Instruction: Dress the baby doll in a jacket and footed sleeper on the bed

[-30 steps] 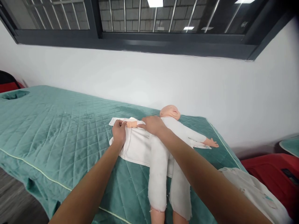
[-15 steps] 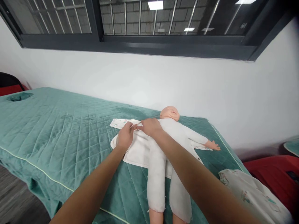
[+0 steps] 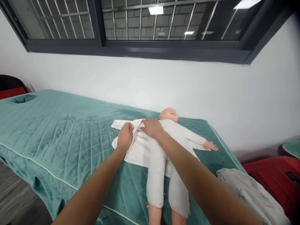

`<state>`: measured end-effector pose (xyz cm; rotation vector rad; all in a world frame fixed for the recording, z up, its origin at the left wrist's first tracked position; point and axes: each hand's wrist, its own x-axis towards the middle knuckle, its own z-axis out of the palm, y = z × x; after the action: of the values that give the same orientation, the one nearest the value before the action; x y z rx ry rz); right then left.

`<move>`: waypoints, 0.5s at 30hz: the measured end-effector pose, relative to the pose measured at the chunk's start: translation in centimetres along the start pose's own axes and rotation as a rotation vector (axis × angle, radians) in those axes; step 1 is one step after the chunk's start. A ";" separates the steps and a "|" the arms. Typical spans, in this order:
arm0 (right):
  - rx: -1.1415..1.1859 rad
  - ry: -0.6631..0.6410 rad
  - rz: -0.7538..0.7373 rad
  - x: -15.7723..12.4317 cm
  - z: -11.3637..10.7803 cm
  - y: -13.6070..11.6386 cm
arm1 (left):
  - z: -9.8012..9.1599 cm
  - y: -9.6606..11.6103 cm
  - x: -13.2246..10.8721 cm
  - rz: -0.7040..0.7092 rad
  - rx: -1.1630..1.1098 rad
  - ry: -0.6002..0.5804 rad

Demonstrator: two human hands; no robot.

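Observation:
A baby doll (image 3: 169,115) in a white bodysuit lies on its back on a green quilted table (image 3: 58,125), head toward the wall. An open white garment (image 3: 139,150) is spread under it, one sleeve (image 3: 118,123) stretched to the left. My left hand (image 3: 125,136) rests closed on the garment at the sleeve's base. My right hand (image 3: 152,127) lies over the doll's shoulder and upper arm, fingers curled around it. The doll's arm on that side is hidden under my hands. Its other arm (image 3: 209,145) points right.
A second patterned cloth (image 3: 246,190) lies on the table's right corner. A red seat (image 3: 276,175) stands at the right, another red one (image 3: 11,92) at far left. A white wall and dark window run behind. The table has a face hole (image 3: 23,98).
The doll's small hand, visible at the sleeve base a second ago, is now covered. My two hands have drawn closer together over the shoulder.

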<state>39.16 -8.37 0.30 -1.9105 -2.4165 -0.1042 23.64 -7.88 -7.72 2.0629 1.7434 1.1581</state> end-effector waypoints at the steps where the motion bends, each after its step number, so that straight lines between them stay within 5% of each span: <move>1: 0.008 0.015 0.001 -0.6 -0.4 0.3 | 0.1 -0.2 0.1 -0.022 0.034 0.032; 7: 0.173 0.206 0.126 -4.5 -1.9 4.9 | 0.9 -0.8 0.7 -0.102 0.197 0.109; 12: 0.386 0.625 0.649 -9.1 0.1 9.8 | 0.9 -0.7 0.6 -0.140 0.261 0.112; 15: 0.467 0.487 0.853 -11.3 1.5 10.8 | 0.8 -0.4 0.5 -0.169 0.292 0.107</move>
<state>52.24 -16.69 -2.01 -2.1510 -1.0828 0.0349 23.88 -7.02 -8.28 1.9843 2.2066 1.0331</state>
